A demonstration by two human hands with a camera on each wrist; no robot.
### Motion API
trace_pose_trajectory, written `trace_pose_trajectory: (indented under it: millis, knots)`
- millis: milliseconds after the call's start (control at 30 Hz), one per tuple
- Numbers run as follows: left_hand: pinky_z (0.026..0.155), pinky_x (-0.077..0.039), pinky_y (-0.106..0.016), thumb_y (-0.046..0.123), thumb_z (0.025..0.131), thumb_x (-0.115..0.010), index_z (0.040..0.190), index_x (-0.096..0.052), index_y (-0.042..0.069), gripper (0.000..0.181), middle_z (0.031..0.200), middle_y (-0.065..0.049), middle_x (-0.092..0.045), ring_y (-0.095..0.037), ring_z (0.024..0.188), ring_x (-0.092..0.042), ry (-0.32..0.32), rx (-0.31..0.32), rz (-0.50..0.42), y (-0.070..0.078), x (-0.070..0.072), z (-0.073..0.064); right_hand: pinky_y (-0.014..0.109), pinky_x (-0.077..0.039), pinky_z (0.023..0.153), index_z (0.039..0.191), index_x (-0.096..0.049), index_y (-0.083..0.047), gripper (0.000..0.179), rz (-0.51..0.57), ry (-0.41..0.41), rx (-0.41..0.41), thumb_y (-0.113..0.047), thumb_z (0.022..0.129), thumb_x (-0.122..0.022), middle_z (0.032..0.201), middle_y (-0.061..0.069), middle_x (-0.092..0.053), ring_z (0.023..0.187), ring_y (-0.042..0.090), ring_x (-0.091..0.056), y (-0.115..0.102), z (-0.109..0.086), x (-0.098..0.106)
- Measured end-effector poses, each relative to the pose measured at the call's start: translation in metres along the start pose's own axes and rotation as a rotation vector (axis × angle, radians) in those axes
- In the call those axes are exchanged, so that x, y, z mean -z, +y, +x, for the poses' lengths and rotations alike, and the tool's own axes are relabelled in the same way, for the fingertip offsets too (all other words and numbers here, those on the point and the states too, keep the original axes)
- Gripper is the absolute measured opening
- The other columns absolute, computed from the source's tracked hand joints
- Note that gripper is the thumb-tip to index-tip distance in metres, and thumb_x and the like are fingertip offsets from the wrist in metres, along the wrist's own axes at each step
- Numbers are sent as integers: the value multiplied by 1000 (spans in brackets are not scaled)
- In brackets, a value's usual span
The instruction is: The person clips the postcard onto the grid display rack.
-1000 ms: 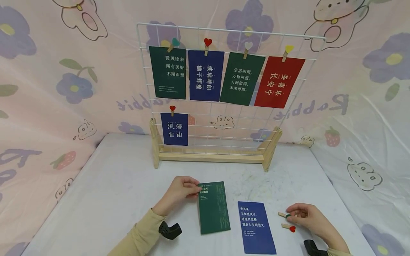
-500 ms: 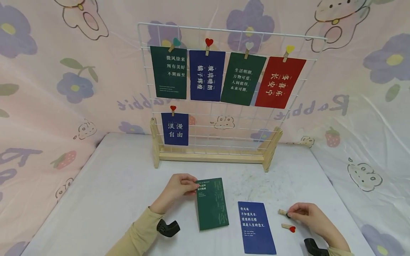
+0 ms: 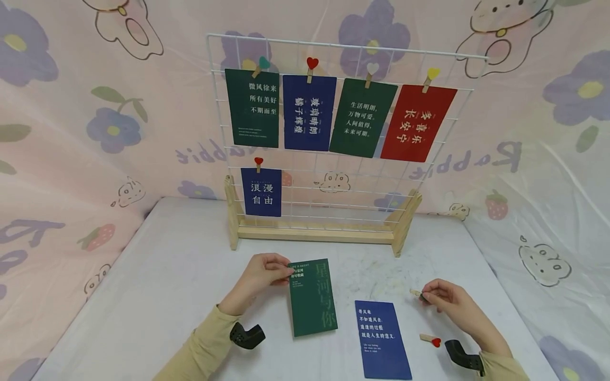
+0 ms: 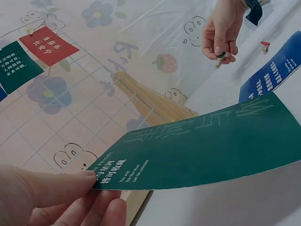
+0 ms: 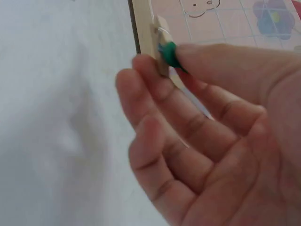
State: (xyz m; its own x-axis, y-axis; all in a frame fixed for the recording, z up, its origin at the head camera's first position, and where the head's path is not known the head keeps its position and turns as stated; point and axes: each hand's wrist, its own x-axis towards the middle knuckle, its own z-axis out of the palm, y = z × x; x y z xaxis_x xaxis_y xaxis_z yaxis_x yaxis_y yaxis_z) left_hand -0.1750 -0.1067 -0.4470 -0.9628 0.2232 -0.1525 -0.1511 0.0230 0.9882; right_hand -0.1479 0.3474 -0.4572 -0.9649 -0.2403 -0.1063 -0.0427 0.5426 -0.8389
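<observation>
My left hand (image 3: 261, 279) pinches the upper left corner of a green card (image 3: 313, 307) with pale lettering, thumb on its face. In the left wrist view the green card (image 4: 202, 146) bows slightly and stands out over the table. At the right, my right hand (image 3: 450, 304) pinches a small wooden clothespin (image 5: 162, 42) by its dark green ornament, between thumb and forefinger. On the table between the hands lies a blue card (image 3: 383, 344) with white writing. Below the right hand rests another clothespin (image 3: 430, 339) with a red heart.
A white wire grid rack (image 3: 333, 235) on a wooden base stands at the back. Clipped along its top are two green cards, a blue card (image 3: 310, 114) and a red card (image 3: 419, 124). A smaller blue card (image 3: 261, 193) hangs lower left. Printed cloth (image 3: 95, 174) surrounds the table.
My left hand has moved slightly up and left, carrying the green card. The right hand has lifted the green-tipped clothespin from beside the red-heart one and moved it away toward the rack.
</observation>
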Motion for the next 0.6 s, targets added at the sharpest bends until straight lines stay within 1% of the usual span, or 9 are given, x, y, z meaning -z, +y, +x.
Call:
trace_pose_trajectory:
  millis: [200, 300, 400, 600]
  knots:
    - [73, -58, -43, 5, 86, -71, 102, -61, -8, 24, 86, -15, -70, -26, 74, -68, 24, -24, 2, 6, 3, 1, 31, -49, 61, 110, -57, 5, 22, -2, 44, 100, -14, 99, -54, 96, 19, -64, 81, 23, -63, -11, 9, -2]
    - [74, -57, -43, 5, 86, -71, 102, -61, -8, 23, 86, -14, -70, -23, 74, -68, 37, -27, 1, 7, 4, 1, 30, -50, 62, 111, -61, 2, 21, -25, 62, 135, -14, 99, -54, 98, 19, -64, 81, 23, -63, -18, 15, -3]
    - [75, -57, -44, 5, 85, -72, 102, -61, -8, 23, 86, -14, -70, -21, 73, -68, 47, -26, 2, 9, 5, 1, 30, -51, 64, 113, -64, -1, 23, -55, 68, 153, -16, 99, -55, 102, 18, -65, 83, 23, -63, -25, 20, -5]
    - [72, -58, -38, 5, 85, -72, 100, -62, -7, 22, 87, -14, -70, -18, 73, -67, 59, -39, 5, 13, 7, 3, 30, -52, 68, 117, -65, -2, 27, -60, 53, 164, -20, 99, -54, 106, 14, -67, 86, 25, -62, -41, 30, -10]
